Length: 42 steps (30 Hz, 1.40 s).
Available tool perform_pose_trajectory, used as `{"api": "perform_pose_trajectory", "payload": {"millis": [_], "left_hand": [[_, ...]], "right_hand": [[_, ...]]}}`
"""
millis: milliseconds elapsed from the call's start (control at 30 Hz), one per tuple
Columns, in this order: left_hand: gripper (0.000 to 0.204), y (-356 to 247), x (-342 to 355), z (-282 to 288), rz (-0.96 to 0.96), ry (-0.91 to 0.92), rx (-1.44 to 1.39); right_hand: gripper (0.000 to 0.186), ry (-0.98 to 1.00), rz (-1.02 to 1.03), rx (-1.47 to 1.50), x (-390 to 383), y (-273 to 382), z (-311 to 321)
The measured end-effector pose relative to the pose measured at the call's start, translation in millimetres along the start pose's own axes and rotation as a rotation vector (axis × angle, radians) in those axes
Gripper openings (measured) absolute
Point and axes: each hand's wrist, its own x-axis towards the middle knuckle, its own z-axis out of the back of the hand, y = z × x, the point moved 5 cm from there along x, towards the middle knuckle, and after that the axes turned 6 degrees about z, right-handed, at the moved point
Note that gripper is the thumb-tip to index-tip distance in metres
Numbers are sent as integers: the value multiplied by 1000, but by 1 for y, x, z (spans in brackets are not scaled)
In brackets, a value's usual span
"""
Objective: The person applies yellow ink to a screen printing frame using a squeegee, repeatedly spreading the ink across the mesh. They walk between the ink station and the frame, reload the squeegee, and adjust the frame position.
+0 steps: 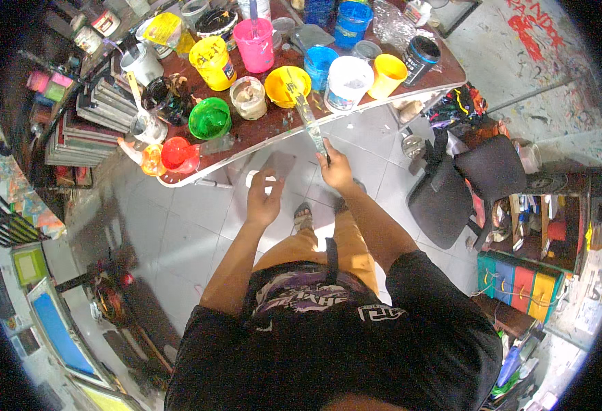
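My right hand (335, 168) is closed on a long paint-smeared spatula (311, 127), whose yellow-coated blade reaches over the yellow tub (277, 96) at the table edge. My left hand (265, 202) hangs lower and to the left, beyond the table edge, fingers closed on a thin greyish flat piece (280, 164), perhaps a scraper. Around the yellow tub stand a white bucket (345, 85), a beige pot (249, 99), a blue tub (321, 61) and a green tub (208, 118).
The dark table (424, 82) carries several other paint pots, including red (181, 154) and pink (253, 48). Stacked framed screens (95, 120) stand at the left. A black chair (438, 198) and a low shelf unit (534, 226) are at the right, above tiled floor (376, 151).
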Motion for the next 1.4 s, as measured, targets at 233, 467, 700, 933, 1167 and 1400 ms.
{"api": "perform_pose_trajectory", "payload": {"millis": [233,467,700,933,1167,1400], "left_hand": [[33,9,4,-5,47,-99,68],[34,15,12,-14,199,-87,-152],[33,18,42,-24,201,-130,22],[30,30,37,-32,306,-279,-304],[29,70,18,-60,512,-148,-255],[33,38,-1,-44,500,-139,-245]], "right_hand": [[44,74,-22,-51,-14,-9,9],[46,311,-206,-195,-56,-17,43],[44,323,-166,-148,-1,14,66],[44,185,93,-96,20,22,83],[46,358,-452,452,22,6,80],[46,394,-224,-123,21,29,62]]}}
